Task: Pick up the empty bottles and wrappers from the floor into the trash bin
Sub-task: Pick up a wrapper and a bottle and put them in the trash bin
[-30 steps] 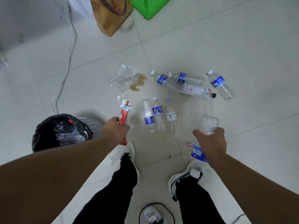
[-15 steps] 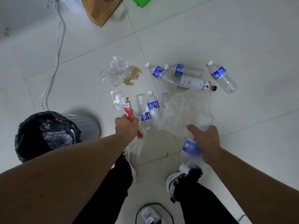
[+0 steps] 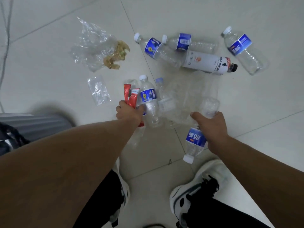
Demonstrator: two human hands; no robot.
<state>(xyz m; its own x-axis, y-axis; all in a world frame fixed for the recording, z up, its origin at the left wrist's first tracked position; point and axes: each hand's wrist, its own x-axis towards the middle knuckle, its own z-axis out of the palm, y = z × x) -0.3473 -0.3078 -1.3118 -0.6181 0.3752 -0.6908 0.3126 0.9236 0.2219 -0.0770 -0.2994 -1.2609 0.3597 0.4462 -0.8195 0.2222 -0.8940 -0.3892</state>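
My left hand (image 3: pixel 130 111) grips a red wrapper (image 3: pixel 130 97) and its fingers reach a clear bottle with a blue label (image 3: pixel 148 102) lying on the floor. My right hand (image 3: pixel 212 125) holds a blue-labelled bottle (image 3: pixel 195 143) cap down, together with a clear plastic bag (image 3: pixel 189 97). Further out lie two blue-labelled bottles (image 3: pixel 157 49), a white bottle with a black cap (image 3: pixel 209 63) and another blue-labelled bottle (image 3: pixel 243 49). The grey trash bin (image 3: pixel 32 125) with a black liner stands at the left edge.
A clear bag with yellow scraps (image 3: pixel 105 51) and a small clear wrapper (image 3: pixel 98 90) lie on the tiled floor to the left of the bottles. A thin bottle with a pale cap (image 3: pixel 163 94) lies beside the gripped one. My two shoes (image 3: pixel 197 191) stand below. A cable (image 3: pixel 5 38) runs at far left.
The view dropped closer to the floor. My left hand moved right with the red wrapper onto the blue-labelled bottle. My right hand kept its bottle and the clear bag.
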